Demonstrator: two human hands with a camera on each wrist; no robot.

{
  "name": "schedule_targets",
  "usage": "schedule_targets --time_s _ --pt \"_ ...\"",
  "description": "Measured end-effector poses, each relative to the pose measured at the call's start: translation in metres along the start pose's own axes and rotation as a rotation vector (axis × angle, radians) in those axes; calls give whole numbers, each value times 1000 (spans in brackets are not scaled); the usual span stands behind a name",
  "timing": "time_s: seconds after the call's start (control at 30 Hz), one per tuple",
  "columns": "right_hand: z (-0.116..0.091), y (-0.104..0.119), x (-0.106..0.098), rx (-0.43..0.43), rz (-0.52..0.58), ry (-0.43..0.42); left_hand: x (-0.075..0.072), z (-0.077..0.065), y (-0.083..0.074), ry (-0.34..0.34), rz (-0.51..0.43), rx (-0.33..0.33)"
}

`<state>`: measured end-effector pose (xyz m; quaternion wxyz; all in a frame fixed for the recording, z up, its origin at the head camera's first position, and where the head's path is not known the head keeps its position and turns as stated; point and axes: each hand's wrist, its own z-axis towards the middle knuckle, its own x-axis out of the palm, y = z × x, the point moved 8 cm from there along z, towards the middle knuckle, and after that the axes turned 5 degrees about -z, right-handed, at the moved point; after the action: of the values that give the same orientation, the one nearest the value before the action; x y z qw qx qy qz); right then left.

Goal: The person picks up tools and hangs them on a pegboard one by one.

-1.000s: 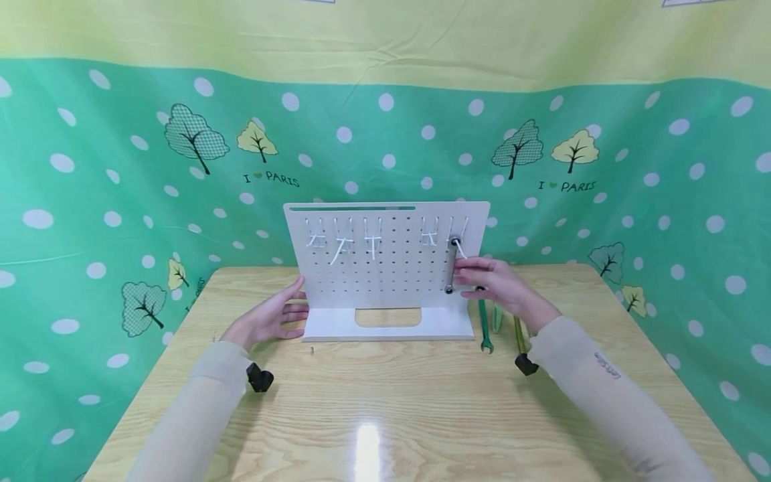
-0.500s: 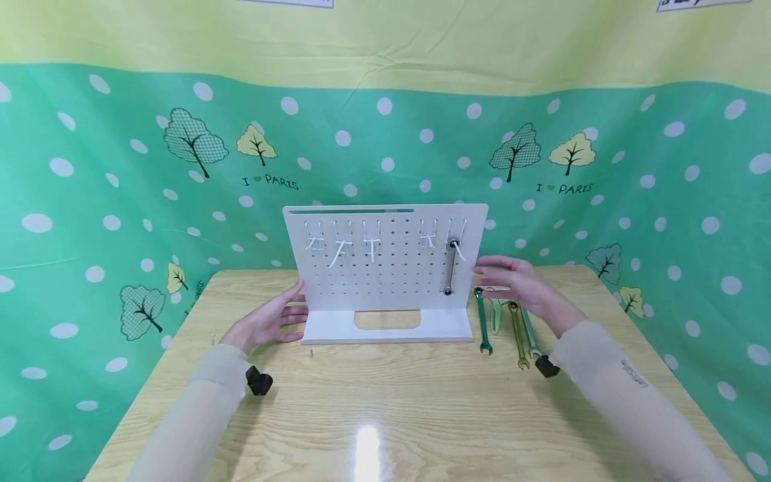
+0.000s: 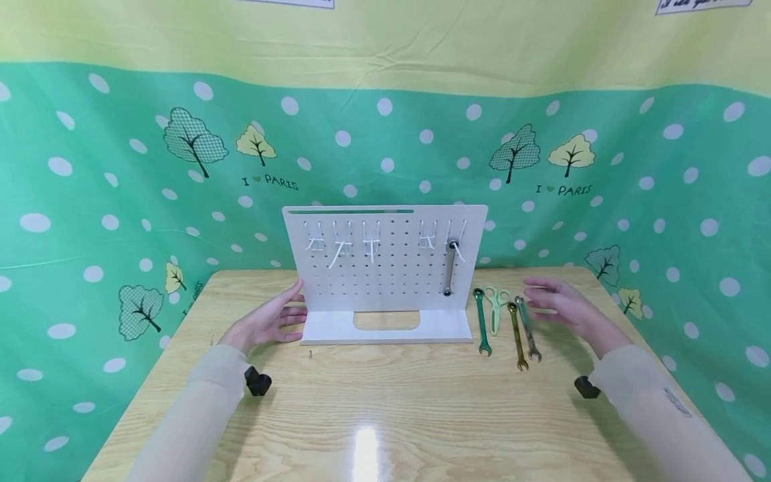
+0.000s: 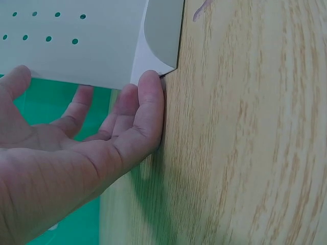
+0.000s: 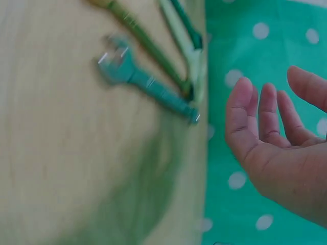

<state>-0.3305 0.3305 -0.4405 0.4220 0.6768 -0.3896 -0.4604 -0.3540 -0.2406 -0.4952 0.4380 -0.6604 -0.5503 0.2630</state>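
Note:
A white pegboard [image 3: 400, 281] stands upright on its base. My left hand [image 3: 268, 321] is at its left side, and in the left wrist view its loosely bent fingertips [image 4: 149, 84] meet the board's edge and base corner. From a right-hand hook hangs a silver wrench [image 3: 450, 271]. My right hand [image 3: 560, 304] holds nothing, fingers loosely bent and apart, over the table right of the loose tools. Nearest to it lies a teal wrench [image 3: 528, 331], beside a gold wrench [image 3: 517, 338]. Pale green scissors [image 3: 495, 313] and a green wrench [image 3: 482, 323] lie closer to the board.
Several white hooks [image 3: 371, 248] stick out from the upper pegboard. The wooden table [image 3: 385, 388] spreads out in front of it, with a tiny object [image 3: 310, 354] near the base's left corner. Behind hangs a green dotted curtain [image 3: 385, 134].
My right hand has moved away from the hanging wrench and to the right, past the loose tools, which now show fully. My left hand stays at the board's edge.

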Motion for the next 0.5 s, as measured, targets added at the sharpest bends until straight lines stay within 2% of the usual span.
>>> schedule_targets --time_s 0.27,0.5 --pt "2 -42 -10 68 -25 7 1 -1 3 14 -3 1" --pt "6 -61 -11 144 -15 -13 0 -2 1 10 -4 1"
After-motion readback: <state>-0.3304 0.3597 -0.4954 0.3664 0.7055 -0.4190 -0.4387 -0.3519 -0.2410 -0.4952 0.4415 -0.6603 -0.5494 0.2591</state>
